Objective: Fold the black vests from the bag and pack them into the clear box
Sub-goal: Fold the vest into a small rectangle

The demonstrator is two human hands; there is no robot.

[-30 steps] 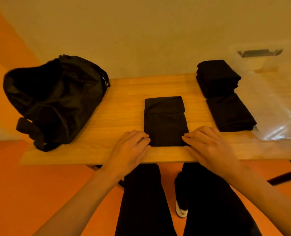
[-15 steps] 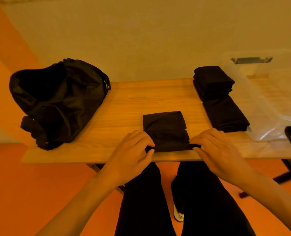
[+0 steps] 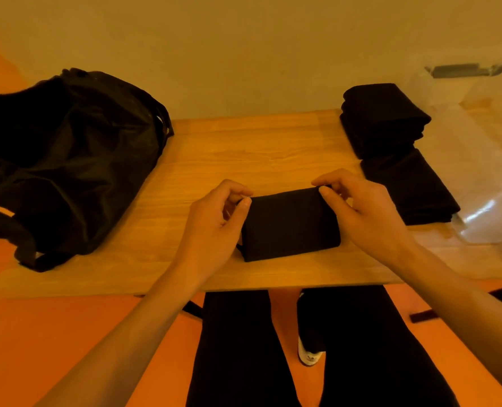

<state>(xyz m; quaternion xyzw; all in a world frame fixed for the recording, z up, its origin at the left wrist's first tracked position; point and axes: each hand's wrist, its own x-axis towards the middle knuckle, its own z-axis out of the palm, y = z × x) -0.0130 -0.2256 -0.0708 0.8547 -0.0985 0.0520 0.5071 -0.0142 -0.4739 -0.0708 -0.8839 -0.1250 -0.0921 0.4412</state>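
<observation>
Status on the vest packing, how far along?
Done: a stack of folded vests and another folded pile lie on the table beside the clear box. In hand: the left hand and right hand pinch the far corners of a vest folded small mid-table. Left: packing, since no vest shows inside the box; whether the black bag holds more is hidden.

We lose the bag [image 3: 67,160] past the left edge and the clear box [image 3: 484,201] past the right. The left hand [image 3: 214,227] covers the vest's [image 3: 290,224] left end. We cannot count layers in the far stack [image 3: 382,118].
</observation>
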